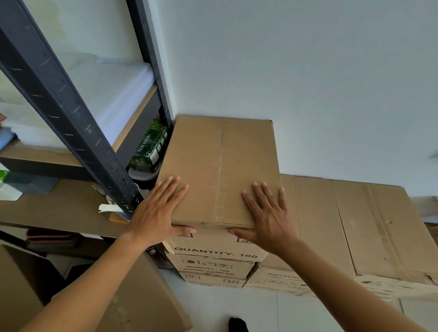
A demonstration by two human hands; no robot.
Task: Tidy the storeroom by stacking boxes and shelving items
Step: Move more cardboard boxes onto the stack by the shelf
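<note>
A brown cardboard box marked "QUANTITY: 100" tops a stack of similar boxes against the white wall. My left hand lies flat on its near left corner, fingers straight, thumb along the front face. My right hand lies flat on its near right part, fingers spread, thumb on the front edge. Lower stacks of cardboard boxes stand to the right.
A dark metal shelving rack stands at left, close beside the stack. A green tea box and other small items sit on its shelves. An open cardboard box sits on the floor at lower left. My black sock shows on the white tiles.
</note>
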